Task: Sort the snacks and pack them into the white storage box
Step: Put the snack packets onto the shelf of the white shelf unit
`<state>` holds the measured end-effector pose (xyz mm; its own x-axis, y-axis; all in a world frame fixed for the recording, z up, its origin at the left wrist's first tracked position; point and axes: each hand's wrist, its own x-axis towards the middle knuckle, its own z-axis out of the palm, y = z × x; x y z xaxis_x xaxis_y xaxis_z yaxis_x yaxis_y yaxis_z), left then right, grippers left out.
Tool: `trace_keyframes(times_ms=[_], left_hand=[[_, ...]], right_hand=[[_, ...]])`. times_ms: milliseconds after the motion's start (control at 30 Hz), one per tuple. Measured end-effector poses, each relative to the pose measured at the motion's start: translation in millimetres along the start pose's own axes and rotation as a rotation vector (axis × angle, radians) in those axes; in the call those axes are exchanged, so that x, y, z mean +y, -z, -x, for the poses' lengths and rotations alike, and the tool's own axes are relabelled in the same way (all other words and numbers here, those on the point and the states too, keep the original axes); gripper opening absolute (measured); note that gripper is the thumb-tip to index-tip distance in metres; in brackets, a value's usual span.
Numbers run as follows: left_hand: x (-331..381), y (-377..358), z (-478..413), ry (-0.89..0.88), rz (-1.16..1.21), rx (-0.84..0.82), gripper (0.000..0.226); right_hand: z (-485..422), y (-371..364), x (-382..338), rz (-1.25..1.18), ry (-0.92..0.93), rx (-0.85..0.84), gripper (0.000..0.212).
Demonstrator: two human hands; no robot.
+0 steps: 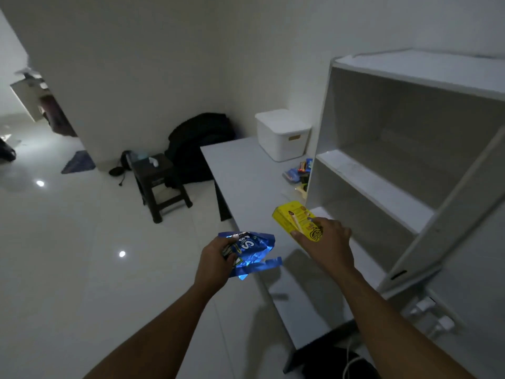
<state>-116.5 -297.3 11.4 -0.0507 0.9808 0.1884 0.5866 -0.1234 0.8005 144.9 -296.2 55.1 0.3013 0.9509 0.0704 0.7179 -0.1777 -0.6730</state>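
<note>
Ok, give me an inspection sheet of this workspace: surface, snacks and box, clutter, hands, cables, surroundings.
Surface: white desk, lit dimly.
Job's things: white storage box, lid on, at the desk's far end; snack pile beside the shelf unit.
Clutter: nothing seen.
Hands: left hand grips a blue foil packet; right hand holds a yellow box.
Cables: white cable bottom right, near plugs.
Surroundings: dark stool and black bag on the floor.

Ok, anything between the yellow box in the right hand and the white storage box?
Yes: the lid sits closed on the white storage box. On the desk, a small pile of snacks lies just before it, beside the shelf unit.
</note>
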Motion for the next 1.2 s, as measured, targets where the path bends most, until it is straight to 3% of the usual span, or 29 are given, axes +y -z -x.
trace_keyframes(times_ms=[333,500,867,1033,1200], left_hand=[[-20.1,-52.8,136.3,0.152,0.009,-0.087,0.047],[-16.1,-87.1,167.4,0.197,-0.010,-0.069,0.047],[42.7,-202.2,255.4,0.521,-0.108,0.033,0.046],[61.9,-253.8,296.1,0.592,-0.110,0.075,0.050],[67.7,-291.6,309.4,0.666,-0.086,0.003,0.046]], right_hand=[[90.5,-4.3,90.7,0.055,-0.140,-0.192,0.070],[87.7,-0.9,135.6,0.071,-0.122,-0.253,0.073],[64.5,34.2,255.8,0.059,-0.046,-0.531,0.065],[77.5,37.9,301.1,-0.029,-0.073,-0.662,0.059],[97.9,27.4,332.6,-0.159,-0.169,-0.672,0.062]])
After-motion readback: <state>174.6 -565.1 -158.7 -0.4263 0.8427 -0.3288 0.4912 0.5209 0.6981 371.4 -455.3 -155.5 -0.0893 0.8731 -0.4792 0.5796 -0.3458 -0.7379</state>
